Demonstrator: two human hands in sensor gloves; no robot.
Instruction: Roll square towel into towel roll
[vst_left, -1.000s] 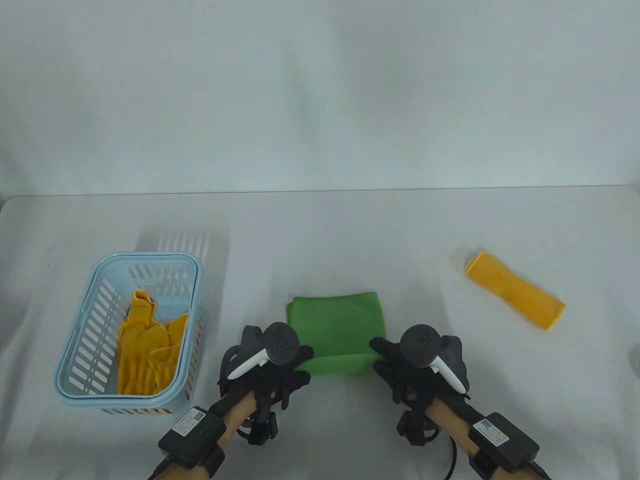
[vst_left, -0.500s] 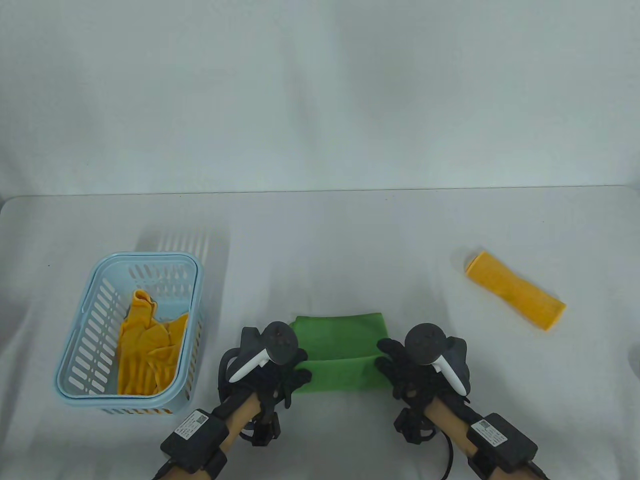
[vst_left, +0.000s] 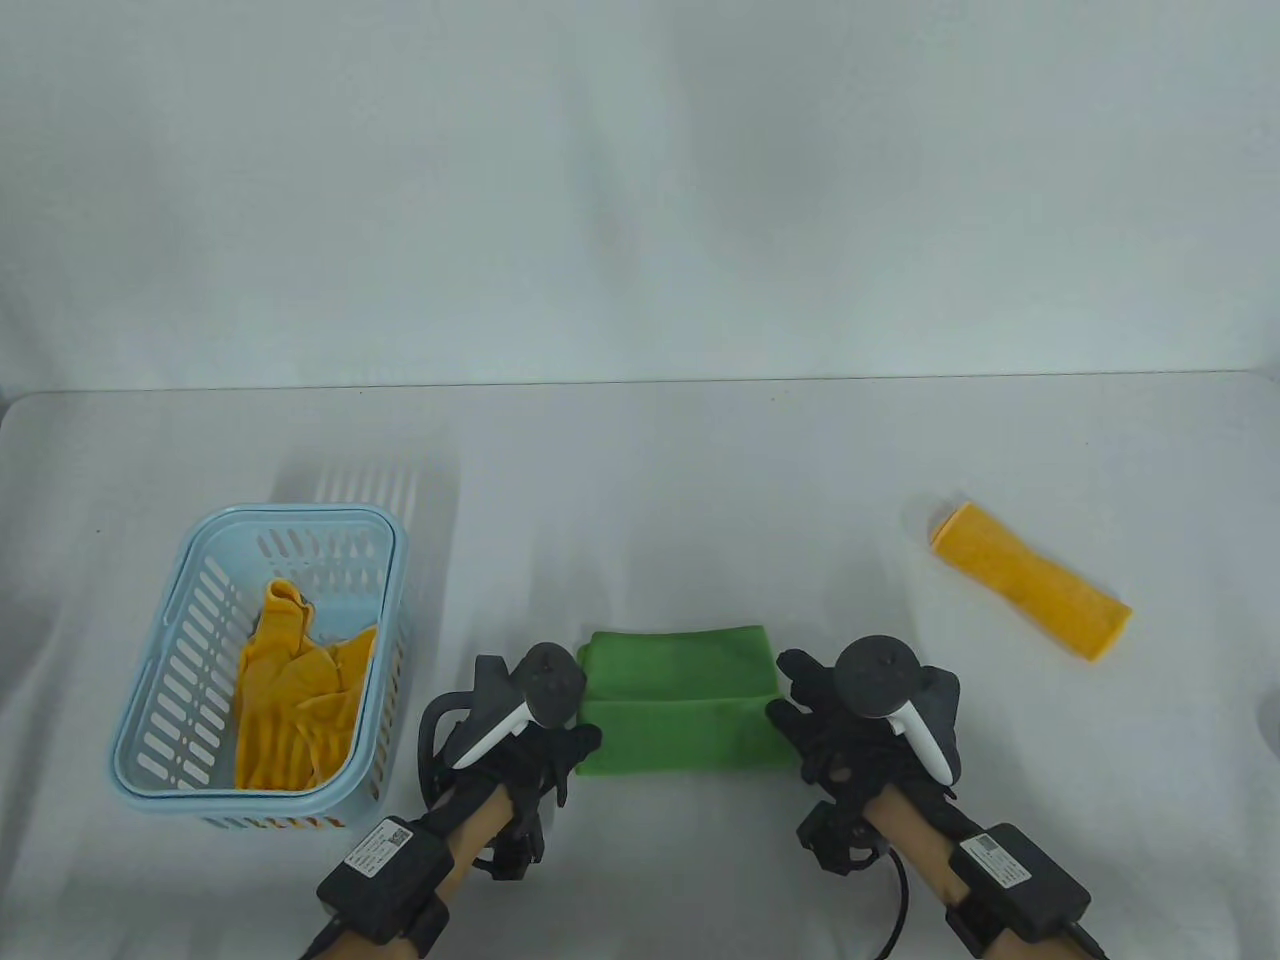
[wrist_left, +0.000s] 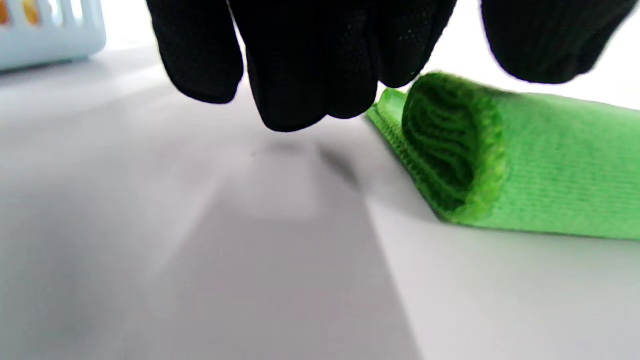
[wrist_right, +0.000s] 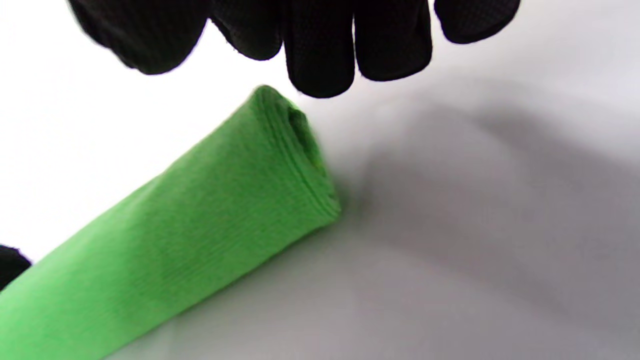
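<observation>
The green towel (vst_left: 680, 700) is lying on the white table (vst_left: 640, 480) near its front edge, and it is partly rolled: a thick roll is sitting along the towel's near side, with a flat strip of cloth still showing beyond it on the far side. In the left wrist view, the towel's rolled end (wrist_left: 452, 145) is showing its coiled layers.

The left hand (vst_left: 530, 735) is hovering just off the towel's left end, its gloved fingers (wrist_left: 305, 65) hanging loosely with their tips lifted clear of the table, gripping nothing. The right hand (vst_left: 850, 725) is sitting just off the towel's right end, and its fingers (wrist_right: 320, 45) are likewise hanging relaxed above that end of the roll, grasping nothing. Whether any fingertip is grazing the cloth, I cannot tell.

Well to the left of the towel, a pale blue slotted basket (vst_left: 150, 730) is holding crumpled yellow cloth (vst_left: 290, 690). Well to the right of the towel and further back, a rolled yellow towel (vst_left: 1030, 580) is lying at a slant.
</observation>
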